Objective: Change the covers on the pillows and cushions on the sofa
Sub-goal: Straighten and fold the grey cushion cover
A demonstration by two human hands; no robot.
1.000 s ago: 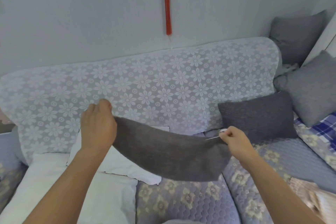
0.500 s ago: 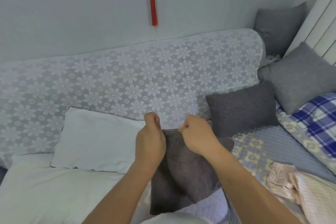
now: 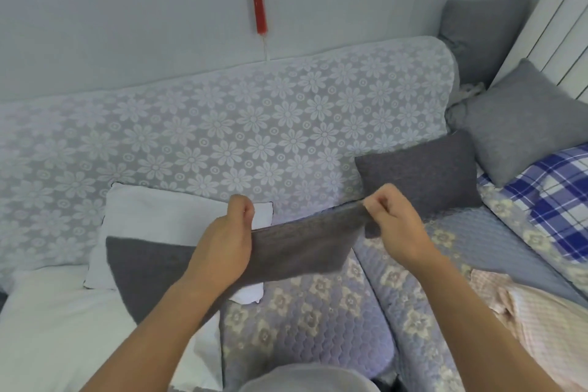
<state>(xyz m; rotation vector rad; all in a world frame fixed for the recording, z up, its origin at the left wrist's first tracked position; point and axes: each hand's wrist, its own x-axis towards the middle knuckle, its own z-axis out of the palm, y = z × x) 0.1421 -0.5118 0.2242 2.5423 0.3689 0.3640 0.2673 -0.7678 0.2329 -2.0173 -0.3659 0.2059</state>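
Both forearms are reaching forward, bare. The left hand (image 3: 227, 240) and right hand (image 3: 393, 221) are pinching with curled fingers, held apart at matching height.

A bare pillow (image 3: 165, 219) leaned against the sofa back (image 3: 222, 124) at the left. The cover (image 3: 296, 242) hung in front of it, stretched between the left hand (image 3: 227, 240) and right hand (image 3: 394, 226). Right of the hands, a cushion (image 3: 423, 175) stood against the sofa back. Two more cushions (image 3: 521, 121) sat farther right, one behind the other.
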